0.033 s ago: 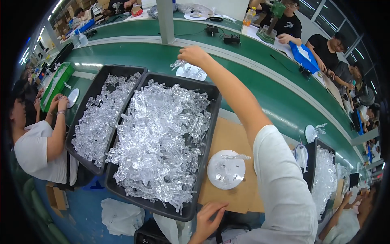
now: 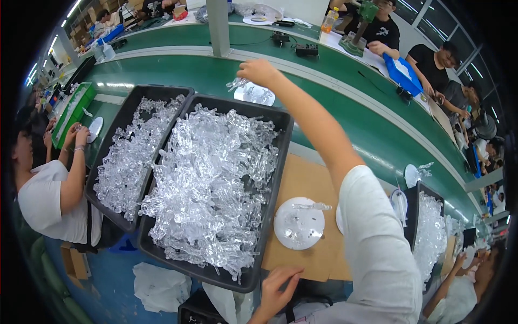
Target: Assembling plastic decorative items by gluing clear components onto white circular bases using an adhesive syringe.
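Note:
My right hand point(image 2: 259, 72) reaches across to the far side of the large black tray point(image 2: 284, 143). Its fingers are closed on a clear plastic piece point(image 2: 236, 83), beside a round white disc point(image 2: 253, 94) on the green bench. Clear plastic parts point(image 2: 210, 178) are heaped in the tray. My left hand point(image 2: 278, 291) is low in the view by the cardboard sheet's point(image 2: 318, 264) front edge, its fingers loosely bent and apart, holding nothing. Ahead of it on the cardboard lies another white disc point(image 2: 299, 229), with a clear piece point(image 2: 313, 206) across its far edge.
A second black tray point(image 2: 188, 93) of smaller clear parts stands at left, near a person point(image 2: 54, 183) in white. At right is another black tray point(image 2: 414, 216). A grey post point(image 2: 219, 27) rises beyond the trays. Others work across the green bench point(image 2: 183, 70).
The view has shifted slightly. The edge of one more white disc now shows beside my right sleeve. My hands stay in nearly the same places.

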A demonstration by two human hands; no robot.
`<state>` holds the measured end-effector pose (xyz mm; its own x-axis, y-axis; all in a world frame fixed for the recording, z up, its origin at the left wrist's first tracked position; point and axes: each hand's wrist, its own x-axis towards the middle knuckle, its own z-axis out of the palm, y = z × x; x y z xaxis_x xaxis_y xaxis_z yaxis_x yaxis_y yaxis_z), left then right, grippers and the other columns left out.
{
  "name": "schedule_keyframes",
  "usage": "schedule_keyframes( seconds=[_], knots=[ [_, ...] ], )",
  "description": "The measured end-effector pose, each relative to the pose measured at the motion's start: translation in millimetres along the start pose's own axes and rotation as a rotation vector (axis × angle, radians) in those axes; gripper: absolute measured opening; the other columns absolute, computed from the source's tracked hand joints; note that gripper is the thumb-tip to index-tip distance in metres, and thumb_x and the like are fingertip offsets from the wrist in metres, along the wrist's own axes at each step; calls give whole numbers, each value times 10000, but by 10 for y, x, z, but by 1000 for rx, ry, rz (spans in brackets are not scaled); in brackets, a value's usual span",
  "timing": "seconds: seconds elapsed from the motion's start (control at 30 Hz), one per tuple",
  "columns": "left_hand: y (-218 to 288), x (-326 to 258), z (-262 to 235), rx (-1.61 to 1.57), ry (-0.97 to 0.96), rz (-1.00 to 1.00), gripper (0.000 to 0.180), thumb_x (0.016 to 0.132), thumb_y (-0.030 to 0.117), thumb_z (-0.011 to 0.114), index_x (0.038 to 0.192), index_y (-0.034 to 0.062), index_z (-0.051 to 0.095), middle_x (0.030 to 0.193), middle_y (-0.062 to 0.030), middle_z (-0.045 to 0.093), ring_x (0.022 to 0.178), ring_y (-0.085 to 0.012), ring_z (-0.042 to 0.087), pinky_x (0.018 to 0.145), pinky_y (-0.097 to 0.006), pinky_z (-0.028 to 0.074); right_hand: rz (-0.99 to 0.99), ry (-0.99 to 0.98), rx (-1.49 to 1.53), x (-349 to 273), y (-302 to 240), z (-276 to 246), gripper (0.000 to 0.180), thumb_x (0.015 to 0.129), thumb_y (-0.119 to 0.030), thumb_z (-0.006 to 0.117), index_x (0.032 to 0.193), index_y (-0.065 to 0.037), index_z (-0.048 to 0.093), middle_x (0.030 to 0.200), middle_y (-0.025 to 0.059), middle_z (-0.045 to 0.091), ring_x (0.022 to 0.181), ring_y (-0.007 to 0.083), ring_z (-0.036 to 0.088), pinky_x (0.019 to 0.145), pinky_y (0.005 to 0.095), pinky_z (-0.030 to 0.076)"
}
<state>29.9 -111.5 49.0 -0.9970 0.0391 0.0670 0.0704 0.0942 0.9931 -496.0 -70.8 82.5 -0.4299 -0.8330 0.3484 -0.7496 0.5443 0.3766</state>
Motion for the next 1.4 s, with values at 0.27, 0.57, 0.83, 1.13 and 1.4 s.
schedule_keyframes(
  seconds=[0.27,0.57,0.83,1.13,1.4],
  knots=[
    [79,-116,-87,11,30,-66,127,832,-10,611,933,-13,688,918,-118,693,877,-219,660,793,-302,491,204,-436,-173,-1277,-231,-1477,155,744,-71,601,886,-103,654,790,115,666,796,316,665,633,428,527],
    [-236,84,89,501,153,223,310,830,45,625,1140,32,620,1148,-190,558,1083,-336,543,915,-372,426,428,-609,52,-2325,-697,-1776,110,720,-56,602,793,-41,683,844,172,683,806,343,674,640,423,538],
    [-431,330,235,802,70,295,415,841,205,654,1225,73,571,1298,-225,440,1245,-415,400,993,-553,335,665,-363,167,-2581,-799,-2422,207,835,-123,551,1028,-68,603,869,128,672,826,290,661,681,418,504],
    [-571,296,306,813,193,311,347,759,69,697,1093,67,603,1165,-201,484,1077,-388,492,909,-451,417,1148,186,2240,-3338,-2405,-2870,452,1012,-408,332,1208,-41,509,916,27,572,903,153,567,832,319,447],
    [-616,-14,198,717,131,197,344,759,21,656,1096,77,613,1087,-187,492,1070,-382,491,899,-452,425,1429,513,1917,-3576,-2788,-2595,299,936,-144,569,1201,-39,476,1068,80,610,1004,184,617,849,316,512]
  ],
)
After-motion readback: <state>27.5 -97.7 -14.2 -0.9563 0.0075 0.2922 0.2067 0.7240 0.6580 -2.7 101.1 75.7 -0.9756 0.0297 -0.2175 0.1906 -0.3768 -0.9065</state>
